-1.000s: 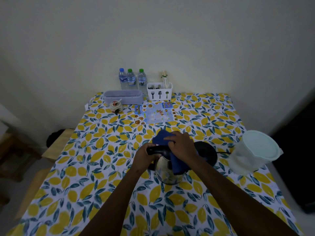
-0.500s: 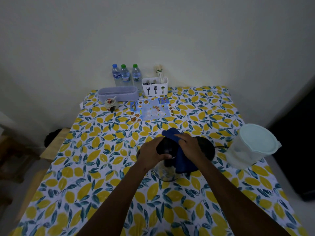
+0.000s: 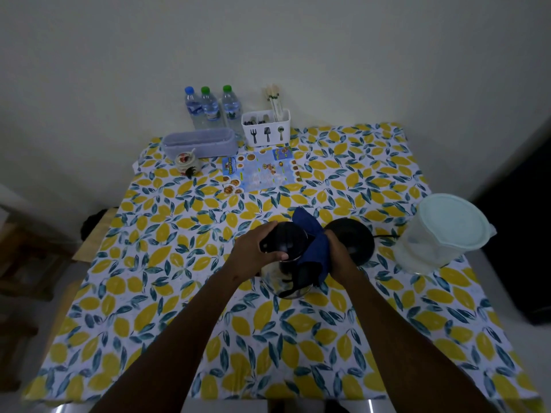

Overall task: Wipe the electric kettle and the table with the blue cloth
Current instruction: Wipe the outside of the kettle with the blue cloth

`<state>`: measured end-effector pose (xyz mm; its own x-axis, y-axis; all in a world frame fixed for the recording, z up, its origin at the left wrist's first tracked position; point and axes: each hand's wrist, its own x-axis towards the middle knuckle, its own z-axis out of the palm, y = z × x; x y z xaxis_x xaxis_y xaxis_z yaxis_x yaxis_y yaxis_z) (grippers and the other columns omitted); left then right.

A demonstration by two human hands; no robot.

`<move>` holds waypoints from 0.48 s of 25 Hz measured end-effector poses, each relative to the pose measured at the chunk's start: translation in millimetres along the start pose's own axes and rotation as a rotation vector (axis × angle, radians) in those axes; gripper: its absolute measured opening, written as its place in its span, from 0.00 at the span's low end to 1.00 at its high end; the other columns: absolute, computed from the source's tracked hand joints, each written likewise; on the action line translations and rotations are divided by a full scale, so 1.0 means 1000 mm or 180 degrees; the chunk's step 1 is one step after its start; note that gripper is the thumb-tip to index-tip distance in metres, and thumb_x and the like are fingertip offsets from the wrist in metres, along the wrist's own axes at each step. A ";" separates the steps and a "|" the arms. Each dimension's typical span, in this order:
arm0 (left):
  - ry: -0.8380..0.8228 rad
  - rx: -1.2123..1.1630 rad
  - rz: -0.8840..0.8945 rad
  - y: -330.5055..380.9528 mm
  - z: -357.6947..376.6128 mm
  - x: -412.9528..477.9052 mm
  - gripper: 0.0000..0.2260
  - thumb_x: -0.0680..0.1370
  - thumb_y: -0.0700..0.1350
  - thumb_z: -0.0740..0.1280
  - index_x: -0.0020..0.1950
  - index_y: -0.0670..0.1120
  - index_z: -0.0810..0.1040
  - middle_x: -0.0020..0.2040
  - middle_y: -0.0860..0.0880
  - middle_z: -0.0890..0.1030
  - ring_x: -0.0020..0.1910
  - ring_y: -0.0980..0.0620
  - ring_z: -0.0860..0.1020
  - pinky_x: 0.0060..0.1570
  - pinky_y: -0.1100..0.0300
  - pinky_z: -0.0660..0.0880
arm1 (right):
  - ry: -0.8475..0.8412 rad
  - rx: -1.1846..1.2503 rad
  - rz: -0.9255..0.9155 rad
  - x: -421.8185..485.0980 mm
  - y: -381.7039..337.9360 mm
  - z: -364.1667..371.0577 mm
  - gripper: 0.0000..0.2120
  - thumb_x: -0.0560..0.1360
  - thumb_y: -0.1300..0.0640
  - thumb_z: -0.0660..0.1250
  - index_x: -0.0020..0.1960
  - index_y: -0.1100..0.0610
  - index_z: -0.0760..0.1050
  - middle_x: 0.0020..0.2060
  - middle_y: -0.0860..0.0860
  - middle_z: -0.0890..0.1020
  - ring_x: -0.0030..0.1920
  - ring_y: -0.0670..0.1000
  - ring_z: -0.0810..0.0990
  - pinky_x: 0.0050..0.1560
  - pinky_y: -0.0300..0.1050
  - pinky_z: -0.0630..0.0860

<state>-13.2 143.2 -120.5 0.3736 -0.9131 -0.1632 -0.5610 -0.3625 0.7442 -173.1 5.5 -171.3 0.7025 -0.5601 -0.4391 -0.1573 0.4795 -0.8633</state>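
Both forearms are reaching in from the bottom edge, elbows cut off by the frame. Left hand (image 3: 253, 254) is gripping the black lid of the kettle (image 3: 283, 272), fingers curled over the top; the thumb is hidden behind the lid. Right hand (image 3: 338, 253) is pressing the blue cloth (image 3: 313, 248) against the kettle's right side, clenched on the cloth, fingertips buried in the folds. The kettle is sitting mid-table on the lemon-print tablecloth (image 3: 149, 293), shiny steel body mostly hidden under the hands and cloth; hard to tell if its bottom is touching the table or lifted. One cloth corner is sticking up behind the lid. Just beside the right hand, the black round base (image 3: 357, 242) is lying partly covered, its cord (image 3: 384, 236) running right and disappearing behind the frosted pitcher (image 3: 441, 236) with a pale lid. Farther back a printed leaflet (image 3: 262, 171) is lying flat, text too small to read. Near the far left a small jar (image 3: 184, 162) is standing in front of a grey tray (image 3: 202, 141). Against the wall three water bottles (image 3: 210, 110) are standing beside a white cutlery holder (image 3: 267, 128), contents dim. Dark lighting is blurring the left floor area.
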 end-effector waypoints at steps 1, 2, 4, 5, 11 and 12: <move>-0.0077 -0.0073 -0.0032 0.001 -0.002 0.000 0.37 0.72 0.52 0.74 0.76 0.49 0.61 0.77 0.48 0.63 0.75 0.48 0.62 0.73 0.49 0.64 | 0.0634 -0.0244 0.0118 -0.002 0.004 0.000 0.19 0.84 0.57 0.51 0.71 0.65 0.64 0.70 0.62 0.69 0.68 0.60 0.71 0.69 0.60 0.69; -0.0134 -0.0114 -0.0051 0.001 -0.003 0.000 0.36 0.72 0.52 0.74 0.76 0.49 0.60 0.78 0.48 0.62 0.75 0.48 0.62 0.73 0.49 0.63 | 0.1058 -0.0309 0.0315 -0.004 0.009 -0.001 0.20 0.82 0.53 0.54 0.68 0.66 0.68 0.66 0.65 0.73 0.65 0.63 0.73 0.66 0.65 0.70; -0.0168 -0.0081 -0.0053 0.002 -0.004 0.000 0.36 0.73 0.52 0.73 0.77 0.49 0.59 0.78 0.48 0.61 0.76 0.49 0.61 0.74 0.49 0.62 | 0.1221 -0.0293 0.0366 -0.003 0.014 -0.001 0.21 0.80 0.50 0.56 0.64 0.65 0.72 0.62 0.66 0.77 0.61 0.65 0.76 0.62 0.66 0.72; -0.0166 -0.0050 -0.0046 0.002 -0.004 0.000 0.36 0.73 0.52 0.73 0.77 0.49 0.59 0.78 0.48 0.61 0.76 0.49 0.61 0.74 0.49 0.62 | 0.1221 -0.0034 0.0277 -0.007 0.015 0.001 0.20 0.81 0.50 0.56 0.64 0.63 0.72 0.59 0.64 0.79 0.58 0.63 0.79 0.59 0.64 0.76; -0.0189 0.0034 0.0028 0.000 -0.004 -0.001 0.37 0.73 0.53 0.72 0.77 0.48 0.59 0.78 0.46 0.61 0.76 0.47 0.61 0.73 0.50 0.62 | 0.1292 0.0705 -0.0185 -0.028 0.059 0.021 0.17 0.83 0.58 0.54 0.70 0.60 0.66 0.67 0.67 0.70 0.59 0.63 0.75 0.59 0.59 0.74; -0.0202 0.0048 0.0033 0.000 -0.004 -0.001 0.37 0.73 0.53 0.72 0.77 0.48 0.58 0.78 0.46 0.61 0.76 0.47 0.61 0.73 0.50 0.61 | 0.1292 0.0562 -0.0278 -0.031 0.065 0.027 0.18 0.83 0.60 0.52 0.72 0.63 0.62 0.68 0.69 0.67 0.59 0.64 0.74 0.61 0.58 0.72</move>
<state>-10.3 144.9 -118.0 0.3204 -0.9266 -0.1968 -0.5759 -0.3555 0.7362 -186.4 72.3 -206.7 0.3731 -0.8064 -0.4588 0.0361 0.5068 -0.8613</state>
